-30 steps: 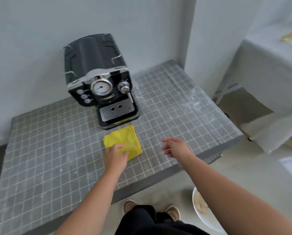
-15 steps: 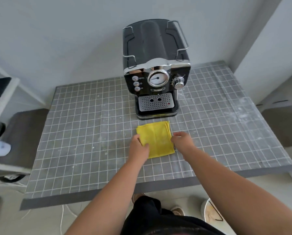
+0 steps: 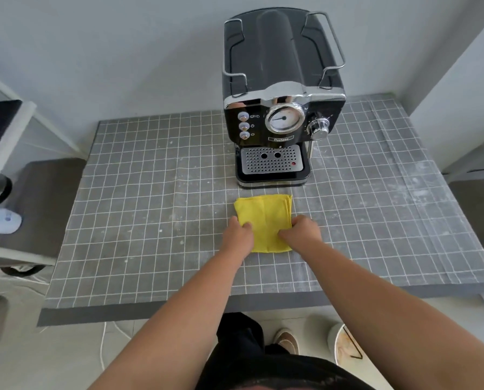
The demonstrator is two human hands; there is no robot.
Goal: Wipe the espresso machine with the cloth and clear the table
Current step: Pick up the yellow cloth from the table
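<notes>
Cloth (image 3: 266,218): yellow, folded into a rough square, lay flat on the grey grid-patterned table (image 3: 151,209), just in front of the espresso machine (image 3: 280,108) and not touching its base. Left hand (image 3: 238,235) sat on the cloth's left edge, fingers curled down onto the fabric; right hand (image 3: 302,232) sat on the right edge in the same manner. Both appeared to pinch the cloth, though the fingertips were hidden under the knuckles, so the exact hold was unclear. Cloth's near edge was visible between the 2 wrists.

Machine: black with chrome trim, upright near the table's back edge by the wall. Front panel showed 3 small round buttons (image 3: 244,126) in a column, 1 round gauge (image 3: 284,119) and 1 chrome knob (image 3: 318,128). Perforated drip tray (image 3: 271,159) faced the cloth.

Table surface carried pale dusty smears, heaviest on the right side. A white bowl (image 3: 345,344) stood on the floor below the table's near edge.
</notes>
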